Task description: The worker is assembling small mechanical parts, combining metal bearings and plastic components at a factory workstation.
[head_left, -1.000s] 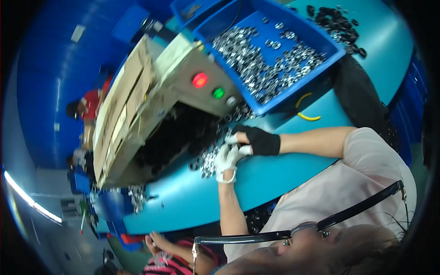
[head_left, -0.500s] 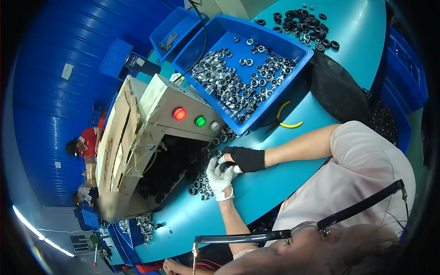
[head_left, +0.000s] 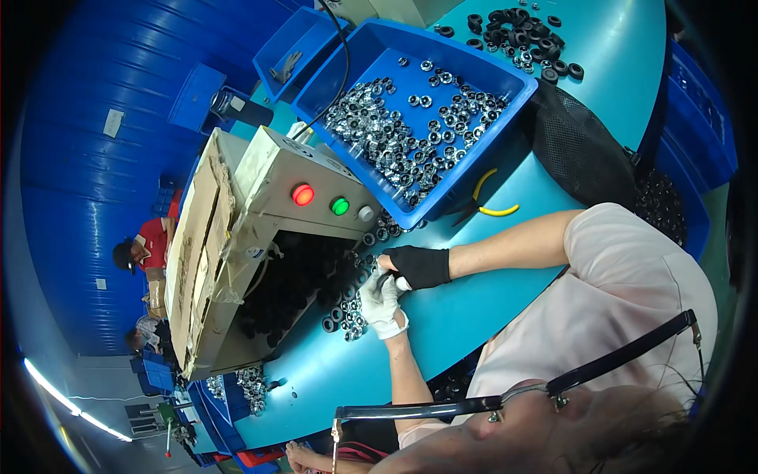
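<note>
My left hand [head_left: 382,304], in a white glove, is closed with its fingers curled against my other hand. My right hand [head_left: 418,267], in a black fingerless glove with white-covered fingertips, is closed too and meets it above the turquoise table [head_left: 474,304]. Between them a small black round piece [head_left: 384,279] shows only in part; the fingers cover the rest. Right beside the hands lie loose chrome caps [head_left: 351,308] and several black rings [head_left: 329,324], in front of the opening of a beige machine [head_left: 272,209].
A large blue bin [head_left: 517,103] with many chrome caps stands beyond my hands. Yellow-handled pliers [head_left: 499,211] lie near my right forearm. Black rings [head_left: 521,35] are heaped at the far right, by a black mesh bag [head_left: 584,142]. The machine shows red and green lights. Another person [head_left: 150,241] sits farther left.
Both hands stay together and have shifted slightly; they now cover more of the small black piece. The whole view has moved a little. Nothing is visibly put down.
</note>
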Tool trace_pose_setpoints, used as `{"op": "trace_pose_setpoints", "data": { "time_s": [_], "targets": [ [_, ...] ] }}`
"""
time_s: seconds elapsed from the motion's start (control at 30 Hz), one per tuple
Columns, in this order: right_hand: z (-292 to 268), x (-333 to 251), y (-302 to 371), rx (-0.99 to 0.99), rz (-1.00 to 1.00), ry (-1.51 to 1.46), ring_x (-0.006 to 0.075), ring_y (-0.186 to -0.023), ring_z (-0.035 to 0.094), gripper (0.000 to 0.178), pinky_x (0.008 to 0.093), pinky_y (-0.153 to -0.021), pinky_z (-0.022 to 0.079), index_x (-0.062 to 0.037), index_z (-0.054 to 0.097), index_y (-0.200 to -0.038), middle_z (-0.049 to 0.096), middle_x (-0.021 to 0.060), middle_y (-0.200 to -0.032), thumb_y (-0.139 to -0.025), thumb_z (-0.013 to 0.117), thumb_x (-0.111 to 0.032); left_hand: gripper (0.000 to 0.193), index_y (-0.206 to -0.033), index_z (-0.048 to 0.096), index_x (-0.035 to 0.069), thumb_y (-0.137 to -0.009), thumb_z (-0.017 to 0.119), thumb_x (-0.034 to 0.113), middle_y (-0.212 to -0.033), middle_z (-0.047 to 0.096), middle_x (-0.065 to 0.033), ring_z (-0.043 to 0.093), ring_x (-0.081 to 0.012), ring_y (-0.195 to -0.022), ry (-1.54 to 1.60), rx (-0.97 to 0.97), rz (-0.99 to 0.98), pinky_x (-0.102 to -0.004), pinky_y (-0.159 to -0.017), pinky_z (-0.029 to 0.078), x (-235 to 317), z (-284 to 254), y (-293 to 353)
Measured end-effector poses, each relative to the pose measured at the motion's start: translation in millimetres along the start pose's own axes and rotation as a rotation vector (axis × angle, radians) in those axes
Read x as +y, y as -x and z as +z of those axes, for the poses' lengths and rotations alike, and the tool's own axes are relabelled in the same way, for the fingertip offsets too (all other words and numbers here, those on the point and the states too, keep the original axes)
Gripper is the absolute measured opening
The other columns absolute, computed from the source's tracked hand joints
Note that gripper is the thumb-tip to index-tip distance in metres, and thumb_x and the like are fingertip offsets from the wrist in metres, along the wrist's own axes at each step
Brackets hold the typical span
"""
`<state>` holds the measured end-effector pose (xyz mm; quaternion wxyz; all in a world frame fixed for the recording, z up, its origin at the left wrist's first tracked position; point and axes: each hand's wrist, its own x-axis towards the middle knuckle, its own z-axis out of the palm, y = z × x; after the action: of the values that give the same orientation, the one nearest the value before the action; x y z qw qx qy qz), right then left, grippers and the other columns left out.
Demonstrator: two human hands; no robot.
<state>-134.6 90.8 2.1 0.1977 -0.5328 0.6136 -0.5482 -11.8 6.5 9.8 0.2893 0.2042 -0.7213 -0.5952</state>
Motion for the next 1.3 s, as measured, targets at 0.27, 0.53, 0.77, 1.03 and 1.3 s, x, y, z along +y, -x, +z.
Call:
{"op": "trace_pose_setpoints", "data": {
  "time_s": [0.27, 0.53, 0.77, 1.03, 1.3],
  "targets": [
    [0.5, -3.6, 4.2, -0.021, -0.06, 0.131, 0.0351, -0.076, 0.06, 0.022, 0.039, -0.064, 0.046, 0.0, 0.051, -0.088, 0.058, 0.0192, -0.08, -0.071, 0.062, -0.007, 0.028, -0.111, 0.054, -0.009, -0.091, 0.051, 0.01, -0.099, 0.061, -0.0155, 0.06, -0.0173, -0.087, -0.152, -0.001, 0.051, -0.0256, -0.075, 0.049, 13.0, 5.0, 2.8],
    [2.0, 3.3, 4.4, 0.018, 0.003, 0.026, 0.0343, -0.073, 0.061, 0.026, 0.0389, -0.062, 0.046, 0.0004, 0.051, -0.086, 0.06, 0.0198, -0.077, -0.071, 0.066, -0.015, 0.025, -0.11, 0.058, -0.006, -0.088, 0.055, 0.006, -0.093, 0.065, -0.0156, 0.063, -0.0169, -0.082, -0.393, 0.056, 0.138, -0.0267, -0.073, 0.049, 30.6, 14.5, 6.3],
    [-0.6, 0.3, -0.7, -0.039, -0.101, -0.054, 0.0338, -0.079, 0.061, 0.026, 0.0376, -0.068, 0.046, 0.0001, 0.052, -0.096, 0.06, 0.0195, -0.083, -0.076, 0.062, -0.014, 0.038, -0.12, 0.05, -0.009, -0.095, 0.041, 0.019, -0.103, 0.062, -0.0158, 0.061, -0.0183, -0.086, -0.11, -0.042, 0.04, -0.027, -0.076, 0.049, 16.2, 1.3, 0.8],
    [4.9, -9.5, 5.9, 0.047, 0.088, 0.111, 0.0371, -0.075, 0.062, 0.028, 0.0393, -0.064, 0.048, 0.0004, 0.052, -0.088, 0.062, 0.0208, -0.079, -0.076, 0.065, -0.021, 0.033, -0.12, 0.05, -0.008, -0.091, 0.048, 0.009, -0.112, 0.06, -0.0204, 0.06, -0.0217, -0.1, -0.368, 0.025, 0.029, -0.028, -0.085, 0.047, 41.2, 18.0, 9.6],
    [2.4, 10.1, -2.3, -0.091, 0.297, -0.548, 0.0173, -0.089, 0.058, 0.038, 0.0317, -0.078, 0.046, -0.0029, 0.054, -0.107, 0.06, 0.0105, -0.094, -0.075, 0.067, -0.019, 0.031, -0.111, 0.058, -0.004, -0.09, 0.055, 0.018, -0.097, 0.063, -0.0122, 0.062, -0.0166, -0.071, 0.177, 0.045, -0.299, -0.0251, -0.063, 0.051, 12.7, -8.8, -13.6]
  ]
}}
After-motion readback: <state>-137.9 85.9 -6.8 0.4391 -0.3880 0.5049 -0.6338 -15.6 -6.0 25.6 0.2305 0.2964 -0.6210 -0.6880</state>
